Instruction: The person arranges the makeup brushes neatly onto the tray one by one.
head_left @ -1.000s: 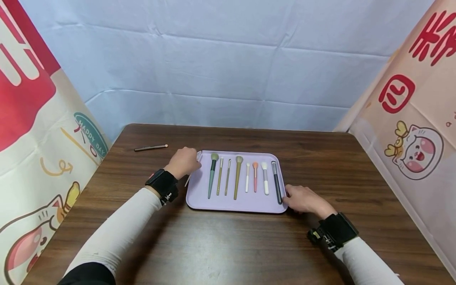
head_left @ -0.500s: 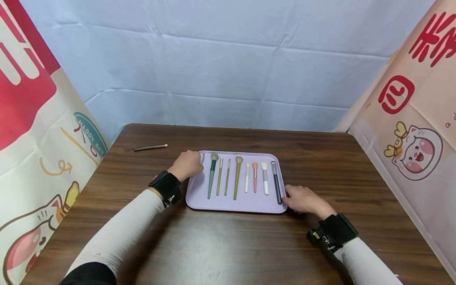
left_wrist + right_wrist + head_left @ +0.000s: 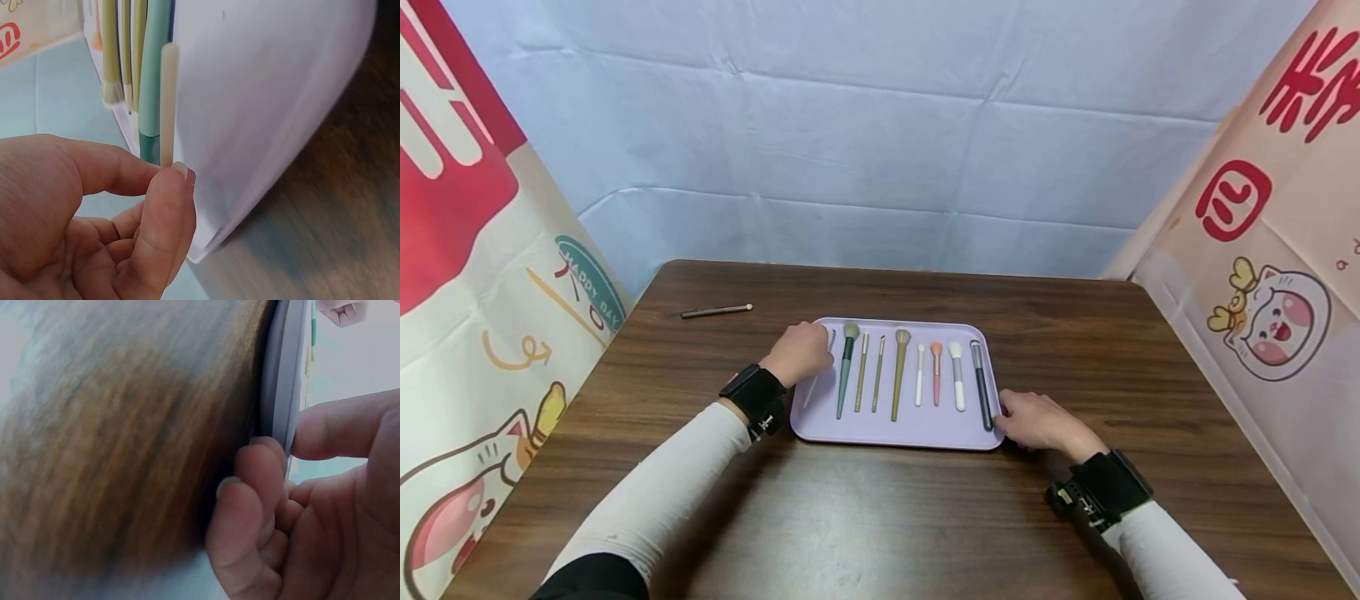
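My left hand pinches a slim pale-handled makeup brush between thumb and fingertips, over the left end of a lilac tray. Its brush end is mostly hidden by the hand. Along the tray lie several makeup brushes side by side: a green brush nearest the left hand, then olive ones, a small white one, a pink brush, a white-and-grey one and a dark brush. At the tray's right front corner my right hand grips the rim, thumb above and fingers curled at the outer side.
A dark brush with a pale tip lies on the wooden table, beyond the tray to the left. Behind the table hangs a pale blue cloth. Printed cloths flank both sides.
The left hand has moved right and slightly toward me, bringing the slim brush from the tray's left edge in over the tray. The right hand stays at the corner.
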The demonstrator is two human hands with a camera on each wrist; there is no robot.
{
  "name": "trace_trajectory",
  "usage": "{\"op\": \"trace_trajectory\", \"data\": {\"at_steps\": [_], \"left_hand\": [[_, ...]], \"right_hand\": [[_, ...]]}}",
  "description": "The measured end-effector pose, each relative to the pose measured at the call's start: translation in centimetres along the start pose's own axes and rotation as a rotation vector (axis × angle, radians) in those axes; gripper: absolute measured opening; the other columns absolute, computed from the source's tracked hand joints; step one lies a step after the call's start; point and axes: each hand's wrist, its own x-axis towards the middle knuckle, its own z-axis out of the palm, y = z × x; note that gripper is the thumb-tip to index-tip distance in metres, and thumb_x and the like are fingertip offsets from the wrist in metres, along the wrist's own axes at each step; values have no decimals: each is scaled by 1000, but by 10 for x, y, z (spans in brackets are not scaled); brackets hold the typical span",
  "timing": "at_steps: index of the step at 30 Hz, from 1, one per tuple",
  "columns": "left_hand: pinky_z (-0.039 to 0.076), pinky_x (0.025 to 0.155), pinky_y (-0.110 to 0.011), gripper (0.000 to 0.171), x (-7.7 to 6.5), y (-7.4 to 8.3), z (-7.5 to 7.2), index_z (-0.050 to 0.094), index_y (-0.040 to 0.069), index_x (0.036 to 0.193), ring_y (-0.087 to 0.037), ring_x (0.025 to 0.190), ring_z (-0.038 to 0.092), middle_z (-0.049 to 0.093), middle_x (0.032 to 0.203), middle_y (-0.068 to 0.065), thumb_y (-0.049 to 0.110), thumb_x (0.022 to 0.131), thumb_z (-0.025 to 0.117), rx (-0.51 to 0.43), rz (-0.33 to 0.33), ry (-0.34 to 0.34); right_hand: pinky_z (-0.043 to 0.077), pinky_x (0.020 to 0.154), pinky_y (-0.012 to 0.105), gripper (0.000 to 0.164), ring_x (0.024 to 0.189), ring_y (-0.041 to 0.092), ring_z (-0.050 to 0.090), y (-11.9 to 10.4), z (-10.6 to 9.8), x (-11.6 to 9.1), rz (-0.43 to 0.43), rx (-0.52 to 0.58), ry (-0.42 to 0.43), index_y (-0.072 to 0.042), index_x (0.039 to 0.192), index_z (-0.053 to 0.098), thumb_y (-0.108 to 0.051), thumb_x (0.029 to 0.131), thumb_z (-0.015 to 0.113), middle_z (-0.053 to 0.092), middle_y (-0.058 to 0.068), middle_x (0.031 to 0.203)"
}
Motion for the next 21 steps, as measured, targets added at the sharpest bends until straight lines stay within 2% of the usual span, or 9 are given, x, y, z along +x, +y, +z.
{"op": "trace_trajectory", "data": {"at_steps": [9, 16, 21], "left_hand": [[31, 43, -26, 33, -2, 3, 0, 46, 11, 62, -14, 43, 39, 37, 55, 0, 7, 93, 59, -32, -2, -23], [28, 44, -25, 36, -3, 5, 1, 43, 12, 60, -13, 44, 35, 34, 55, 1, 7, 91, 59, -28, 16, -15], [29, 43, -26, 33, -3, 7, 2, 46, 11, 62, -14, 44, 38, 38, 56, 0, 7, 92, 59, -24, 19, -16]], "right_hand": [[43, 52, 32, 10, 57, 16, 55, 0, -1, 0, 3, 2, -5, -9, 98, 59, -18, 100, 56, 56, 3, 73], [43, 53, 31, 9, 57, 16, 56, 0, 0, 1, 16, -9, -12, -10, 98, 59, -19, 99, 57, 56, 3, 72], [43, 52, 31, 8, 56, 16, 56, 0, 0, 1, 14, -7, -7, -10, 96, 59, -18, 99, 57, 57, 2, 70]]}}
